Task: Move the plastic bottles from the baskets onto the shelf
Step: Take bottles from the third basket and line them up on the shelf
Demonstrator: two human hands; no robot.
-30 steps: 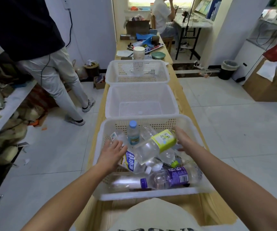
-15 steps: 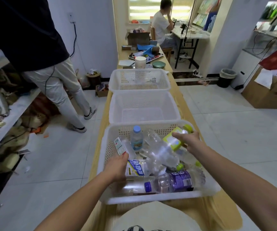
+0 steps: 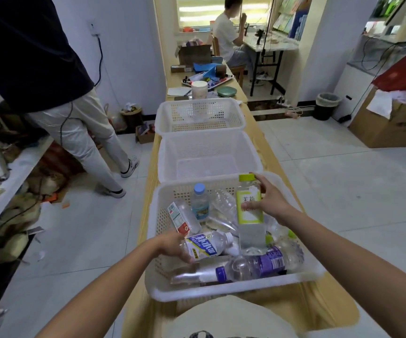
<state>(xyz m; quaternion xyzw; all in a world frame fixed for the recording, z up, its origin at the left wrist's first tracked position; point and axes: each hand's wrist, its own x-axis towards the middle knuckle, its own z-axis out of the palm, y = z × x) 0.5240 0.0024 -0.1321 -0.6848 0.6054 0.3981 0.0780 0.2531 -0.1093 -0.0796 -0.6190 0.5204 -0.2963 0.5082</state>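
Note:
The nearest white basket (image 3: 309, 274) on the long wooden table holds several plastic bottles. My right hand (image 3: 268, 203) grips a square clear bottle with a lime-green label and cap (image 3: 249, 215), held upright above the pile. My left hand (image 3: 172, 247) is closed on a clear bottle with a blue-and-white label (image 3: 207, 246) lying in the basket. A purple-labelled bottle (image 3: 258, 263) lies along the front wall. A blue-capped bottle (image 3: 199, 201) stands at the back. The shelf (image 3: 14, 172) runs along the left edge.
Two more white baskets (image 3: 209, 152) (image 3: 199, 113) sit further along the table (image 3: 331, 313); neither shows bottles. A person in a dark top stands at the left by the shelf. Another person sits at a desk at the back. Cardboard boxes (image 3: 387, 125) stand at the right.
My right hand has lifted the green-labelled bottle from lying in the pile to upright above it. My left hand has closed around the blue-and-white labelled bottle.

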